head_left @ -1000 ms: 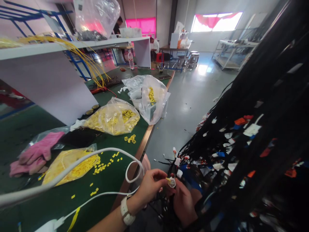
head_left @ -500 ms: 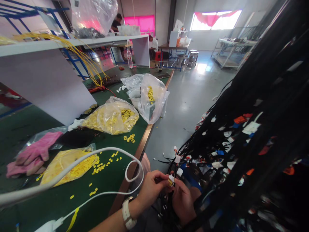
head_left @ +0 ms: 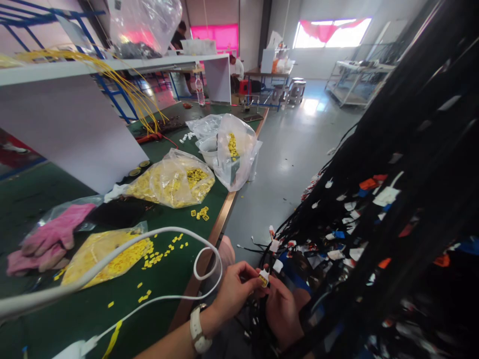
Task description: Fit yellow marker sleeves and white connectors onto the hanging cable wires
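Small shift since a second ago: both hands stay low at 6 o'clock of the view, and the white connector (head_left: pixel 264 277) sits a touch higher and further left between them.

- Left hand (head_left: pixel 234 291), watch (head_left: pixel 197 331) on the wrist, pinches the white connector between thumb and forefinger. A small yellow tag shows on it.
- Right hand (head_left: pixel 282 311) is curled, fingertips closed on the connector's other side, at 4 o'clock from it.
- Black cable bundle (head_left: pixel 392 124) fans out from the hands toward 1 to 3 o'clock, hung with white, orange and blue labels.
- White cord (head_left: pixel 202 249) loops at 10 o'clock of the left hand, over the edge of the green counter (head_left: pixel 75 309).
- Loose yellow tags (head_left: pixel 160 257) lie further out at 10 o'clock, just beside a clear bag of tags (head_left: pixel 105 254).
- Pink gloves (head_left: pixel 48 239) lie further out, near 9 o'clock.
- Second bag (head_left: pixel 172 182) lies at 11 o'clock.
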Demonstrator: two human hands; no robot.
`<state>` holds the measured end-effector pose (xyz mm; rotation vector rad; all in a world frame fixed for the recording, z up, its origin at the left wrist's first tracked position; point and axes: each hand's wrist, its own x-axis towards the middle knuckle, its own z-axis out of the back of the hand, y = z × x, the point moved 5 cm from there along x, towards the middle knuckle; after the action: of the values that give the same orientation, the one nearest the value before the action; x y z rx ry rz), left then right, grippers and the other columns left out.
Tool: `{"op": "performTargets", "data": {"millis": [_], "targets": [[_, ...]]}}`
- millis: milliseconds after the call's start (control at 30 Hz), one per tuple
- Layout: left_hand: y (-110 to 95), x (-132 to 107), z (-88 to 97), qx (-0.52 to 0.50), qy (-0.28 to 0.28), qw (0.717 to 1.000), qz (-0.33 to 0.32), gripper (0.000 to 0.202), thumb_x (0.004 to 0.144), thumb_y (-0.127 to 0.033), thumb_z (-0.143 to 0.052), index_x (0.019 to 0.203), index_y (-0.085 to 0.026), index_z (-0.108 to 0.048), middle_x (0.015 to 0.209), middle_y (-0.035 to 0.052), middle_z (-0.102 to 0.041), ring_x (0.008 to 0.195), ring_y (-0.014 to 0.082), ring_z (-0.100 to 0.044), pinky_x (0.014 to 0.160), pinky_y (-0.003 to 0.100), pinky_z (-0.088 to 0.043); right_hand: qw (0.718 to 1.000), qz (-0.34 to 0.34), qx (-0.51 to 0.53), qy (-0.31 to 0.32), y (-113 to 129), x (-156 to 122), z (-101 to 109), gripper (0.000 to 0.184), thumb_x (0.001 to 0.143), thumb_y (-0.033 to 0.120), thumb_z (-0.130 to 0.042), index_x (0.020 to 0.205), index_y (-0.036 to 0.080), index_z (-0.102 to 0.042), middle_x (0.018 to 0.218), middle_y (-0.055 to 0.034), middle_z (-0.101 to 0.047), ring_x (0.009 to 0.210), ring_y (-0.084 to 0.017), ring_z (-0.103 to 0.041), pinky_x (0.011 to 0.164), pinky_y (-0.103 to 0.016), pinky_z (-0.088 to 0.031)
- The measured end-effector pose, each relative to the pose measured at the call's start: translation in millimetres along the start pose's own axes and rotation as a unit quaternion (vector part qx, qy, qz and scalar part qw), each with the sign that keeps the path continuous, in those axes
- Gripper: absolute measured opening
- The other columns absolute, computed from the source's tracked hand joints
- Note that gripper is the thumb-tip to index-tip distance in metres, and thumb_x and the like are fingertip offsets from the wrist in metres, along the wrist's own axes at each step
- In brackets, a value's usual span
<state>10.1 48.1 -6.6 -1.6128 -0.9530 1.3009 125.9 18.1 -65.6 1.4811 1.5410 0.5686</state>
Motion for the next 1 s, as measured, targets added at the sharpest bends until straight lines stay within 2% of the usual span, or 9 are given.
{"op": "performTargets", "data": {"millis": [167, 333, 500, 633, 700, 767, 833, 1000], "targets": [[0.5, 1.4, 2.1, 0.035, -0.005, 0.999, -0.001, 0.024, 0.069, -0.033, -0.074, 0.069, -0.015, -0.058, 0.063, 0.0033, -0.070, 0.058, 0.0166, -0.066, 0.054, 0.023, -0.048, 0.999, -0.046, 0.014, -0.002, 1.9, -0.4, -3.9, 0.027, 0.069, 0.046, -0.072, 0.083, 0.023, -0.073, 0.087, -0.0066, -0.075, 0.072, -0.024, -0.065, 0.058, -0.034, -0.050], [-2.9, -1.0, 5.2, 0.084, -0.025, 0.996, -0.011, 0.021, 0.071, -0.031, -0.071, 0.069, -0.015, -0.058, 0.065, 0.0030, -0.070, 0.060, 0.0164, -0.066, 0.055, 0.023, -0.047, 0.986, -0.121, 0.112, -0.021, 4.4, 0.2, -9.7, 0.020, 0.064, 0.037, -0.077, 0.079, 0.024, -0.072, 0.085, -0.0047, -0.075, 0.069, -0.021, -0.063, 0.058, -0.032, -0.049], [-7.1, -1.7, 7.1, 0.129, -0.045, 0.990, -0.022, 0.018, 0.071, -0.030, -0.071, 0.067, -0.015, -0.060, 0.062, 0.0008, -0.067, 0.057, 0.0142, -0.061, 0.052, 0.021, -0.044, 0.972, -0.152, 0.178, -0.031, 5.8, -1.5, -12.4, 0.024, 0.061, 0.028, -0.080, 0.083, 0.023, -0.072, 0.081, -0.0028, -0.075, 0.067, -0.020, -0.062, 0.058, -0.031, -0.048], [-9.7, -2.3, 7.5, 0.146, -0.055, 0.987, -0.023, 0.018, 0.071, -0.029, -0.072, 0.066, -0.015, -0.060, 0.060, 0.0001, -0.065, 0.056, 0.0134, -0.059, 0.052, 0.021, -0.043, 0.972, -0.150, 0.176, -0.041, 6.7, -2.6, -11.3, 0.027, 0.062, 0.026, -0.080, 0.087, 0.021, -0.071, 0.083, -0.0031, -0.076, 0.064, -0.017, -0.062, 0.056, -0.028, -0.047], [-14.7, -4.1, 7.1, 0.175, -0.059, 0.981, -0.061, 0.014, 0.074, -0.027, -0.070, 0.070, -0.016, -0.063, 0.066, 0.0010, -0.066, 0.061, 0.0138, -0.059, 0.057, 0.022, -0.044, 0.973, -0.145, 0.174, -0.041, 6.7, -2.2, -11.2, 0.027, 0.061, 0.026, -0.081, 0.086, 0.021, -0.071, 0.082, -0.0024, -0.076, 0.062, -0.015, -0.061, 0.055, -0.026, -0.047], [-21.1, -6.8, 4.9, 0.220, -0.049, 0.966, -0.125, 0.008, 0.079, -0.022, -0.064, 0.074, -0.016, -0.066, 0.075, 0.0025, -0.067, 0.071, 0.0146, -0.061, 0.066, 0.023, -0.046, 0.972, -0.143, 0.182, -0.043, 5.5, -1.3, -11.5, 0.027, 0.060, 0.024, -0.082, 0.085, 0.021, -0.071, 0.081, -0.0016, -0.076, 0.062, -0.013, -0.060, 0.055, -0.024, -0.046], [-24.9, -9.8, 1.8, 0.262, -0.029, 0.947, -0.185, 0.011, 0.084, -0.017, -0.057, 0.080, -0.017, -0.068, 0.086, 0.0046, -0.068, 0.081, 0.0159, -0.062, 0.075, 0.026, -0.047, 0.970, -0.140, 0.193, -0.042, 4.0, -0.2, -12.2, 0.026, 0.060, 0.024, -0.082, 0.083, 0.021, -0.071, 0.080, -0.0005, -0.075, 0.065, -0.014, -0.062, 0.057, -0.023, -0.047], [-24.9, -14.3, -0.5, 0.323, -0.019, 0.912, -0.251, 0.015, 0.087, -0.016, -0.054, 0.086, -0.019, -0.069, 0.098, 0.0073, -0.067, 0.091, 0.0176, -0.062, 0.084, 0.029, -0.048, 0.978, -0.123, 0.166, -0.025, 4.0, 1.1, -13.8, 0.021, 0.063, 0.029, -0.080, 0.081, 0.022, -0.072, 0.080, -0.0012, -0.073, 0.065, -0.016, -0.061, 0.057, -0.027, -0.049]]}}
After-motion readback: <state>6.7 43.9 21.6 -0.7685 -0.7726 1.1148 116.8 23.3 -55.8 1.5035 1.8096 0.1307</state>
